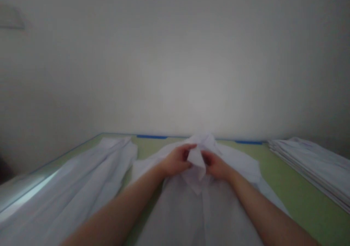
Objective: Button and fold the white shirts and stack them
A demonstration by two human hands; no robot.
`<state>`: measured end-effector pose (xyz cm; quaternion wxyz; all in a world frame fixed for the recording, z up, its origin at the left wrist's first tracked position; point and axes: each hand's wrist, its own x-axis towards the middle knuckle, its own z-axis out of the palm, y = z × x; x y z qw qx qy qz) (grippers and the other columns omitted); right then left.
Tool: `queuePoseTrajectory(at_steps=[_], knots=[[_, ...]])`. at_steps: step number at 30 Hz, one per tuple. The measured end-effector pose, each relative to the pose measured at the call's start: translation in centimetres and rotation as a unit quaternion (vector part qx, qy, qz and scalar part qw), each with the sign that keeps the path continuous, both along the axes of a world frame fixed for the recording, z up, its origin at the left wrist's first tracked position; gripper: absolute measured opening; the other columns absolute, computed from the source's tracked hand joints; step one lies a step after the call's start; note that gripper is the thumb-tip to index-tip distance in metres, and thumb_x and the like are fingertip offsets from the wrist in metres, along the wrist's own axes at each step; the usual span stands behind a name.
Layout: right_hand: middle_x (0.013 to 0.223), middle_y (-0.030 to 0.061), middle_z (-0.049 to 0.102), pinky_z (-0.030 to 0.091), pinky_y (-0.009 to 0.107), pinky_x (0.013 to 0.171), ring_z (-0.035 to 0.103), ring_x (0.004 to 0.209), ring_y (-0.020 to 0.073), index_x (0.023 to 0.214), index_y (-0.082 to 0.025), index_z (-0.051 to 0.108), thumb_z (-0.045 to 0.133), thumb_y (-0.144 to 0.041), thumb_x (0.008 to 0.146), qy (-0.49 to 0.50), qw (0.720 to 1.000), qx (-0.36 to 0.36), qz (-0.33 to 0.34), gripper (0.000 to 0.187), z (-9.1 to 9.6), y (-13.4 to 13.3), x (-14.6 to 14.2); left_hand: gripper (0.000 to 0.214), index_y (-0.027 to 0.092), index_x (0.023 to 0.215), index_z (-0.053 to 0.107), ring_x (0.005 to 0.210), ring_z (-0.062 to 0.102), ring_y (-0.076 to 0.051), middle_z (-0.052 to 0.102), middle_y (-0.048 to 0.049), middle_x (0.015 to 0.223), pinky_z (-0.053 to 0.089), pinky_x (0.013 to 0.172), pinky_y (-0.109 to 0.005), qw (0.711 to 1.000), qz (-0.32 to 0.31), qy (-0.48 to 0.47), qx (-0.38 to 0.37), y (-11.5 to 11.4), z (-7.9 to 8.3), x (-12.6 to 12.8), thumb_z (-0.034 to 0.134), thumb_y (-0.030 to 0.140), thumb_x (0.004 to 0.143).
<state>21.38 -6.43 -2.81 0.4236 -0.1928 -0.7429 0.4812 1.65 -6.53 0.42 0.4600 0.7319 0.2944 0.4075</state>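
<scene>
A white shirt (197, 206) lies spread on the green table (295, 191) in front of me, its collar toward the wall. My left hand (176, 161) and my right hand (216, 164) meet at the collar area, both closed and pinching the white collar fabric (197, 157) between them. The cloth is bunched and lifted slightly between my fingers. My forearms reach over the shirt's body.
More white cloth (82, 187) lies in a long heap on the left side of the table. A stack of folded white garments (314, 165) sits at the right. A plain wall rises just behind the table's far edge, marked with blue tape (151, 137).
</scene>
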Motion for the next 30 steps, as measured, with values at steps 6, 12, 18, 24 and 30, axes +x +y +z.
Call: queuePoseTrajectory(at_steps=[6,12,18,24,30], knots=[[0.121,0.0091,0.055,0.036,0.042,0.099,0.051,0.111,0.0248,0.122,-0.021,0.051,0.075,-0.035,0.060,-0.113,0.962,0.122,-0.217,0.068,-0.9,0.0,0.2,0.034,0.019,0.098,0.065,0.083,0.062,-0.017,0.066,-0.0049,0.093,0.049,0.074,-0.026,0.974,0.175,0.104,0.099,0.5,-1.4,0.1,0.068,0.023,0.064],[0.084,0.0022,0.061,0.044,0.031,0.076,0.056,0.080,0.0178,0.085,-0.020,0.058,0.076,-0.038,0.058,-0.170,0.917,0.220,-0.288,0.038,-0.2,-1.7,-0.3,0.046,0.018,0.109,0.052,0.055,0.059,-0.011,0.062,-0.0005,0.071,0.044,0.048,-0.019,0.975,0.214,0.049,0.018,0.8,-2.1,0.9,0.067,0.034,0.069],[0.076,-0.0002,0.064,0.044,0.028,0.072,0.058,0.073,0.0144,0.076,-0.020,0.059,0.063,-0.025,0.072,-0.151,0.929,0.185,-0.284,0.008,0.2,-2.2,-1.0,0.051,0.017,0.111,0.046,0.067,0.063,-0.011,0.065,-0.0039,0.085,0.049,0.060,-0.021,0.992,0.118,-0.035,-0.006,0.1,-2.2,1.7,0.067,0.014,0.065],[0.083,0.0011,0.065,0.046,0.030,0.075,0.059,0.078,0.0163,0.083,-0.020,0.063,0.070,-0.022,0.062,-0.124,0.933,0.180,-0.286,0.023,-0.3,-1.7,-0.7,0.021,0.014,0.080,0.062,0.079,0.065,-0.018,0.069,-0.0074,0.086,0.051,0.073,-0.028,0.996,0.090,0.028,-0.002,0.5,-2.7,1.3,0.071,0.017,0.060],[0.077,0.0011,0.064,0.046,0.028,0.069,0.058,0.073,0.0153,0.078,-0.020,0.062,0.066,-0.026,0.067,-0.134,0.934,0.172,-0.282,0.013,-0.4,-1.9,-1.1,0.024,0.016,0.084,0.066,0.073,0.065,-0.017,0.069,-0.0061,0.082,0.050,0.066,-0.026,0.985,0.147,0.081,0.031,0.6,-3.2,1.2,0.070,0.024,0.063]])
